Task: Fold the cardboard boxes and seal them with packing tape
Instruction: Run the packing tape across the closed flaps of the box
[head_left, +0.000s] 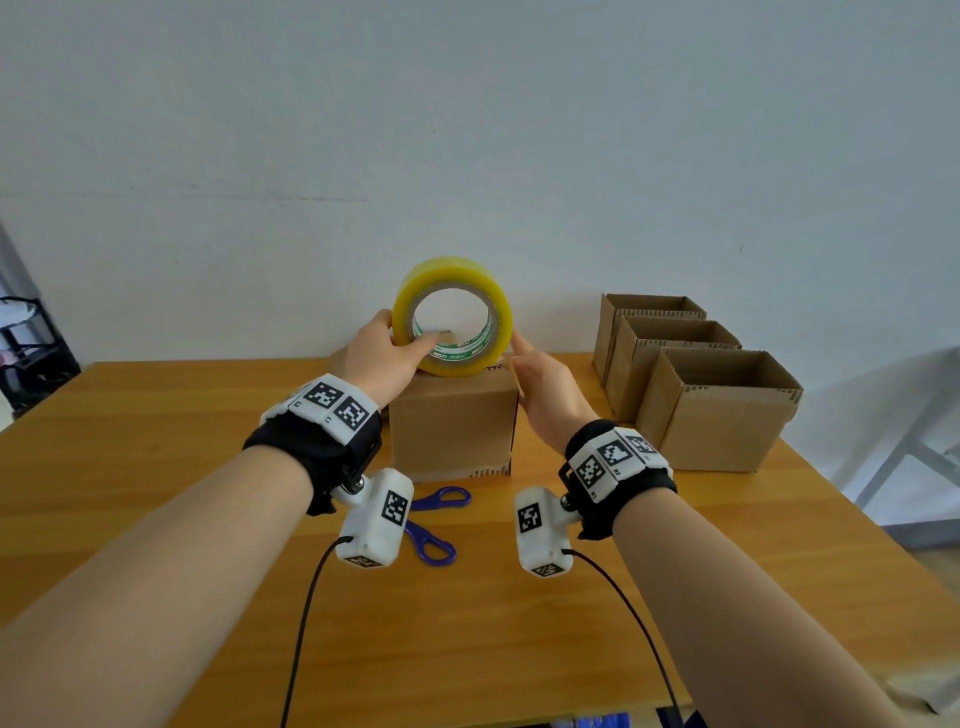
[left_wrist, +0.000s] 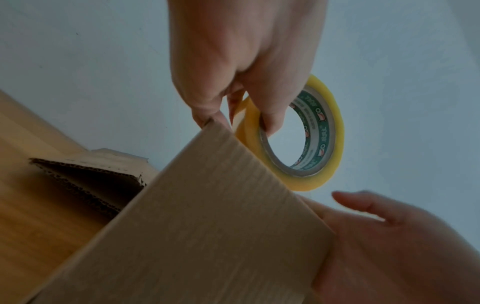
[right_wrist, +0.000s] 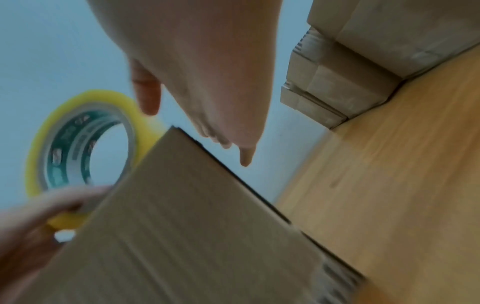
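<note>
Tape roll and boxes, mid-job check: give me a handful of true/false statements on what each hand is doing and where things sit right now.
1. The left hand grips the tape roll, thumb through its core. True.
2. The tape roll lies flat on the table. False: it stands on edge on top of the closed box.
3. The right hand holds the scissors. False: the scissors lie on the table in front of the closed box; the right hand, fingers straight, is at the box's upper right edge beside the roll.
4. Three open boxes stand in a row at the right. True.
5. The box under the roll has its top flaps standing open. False: its top is closed.
</note>
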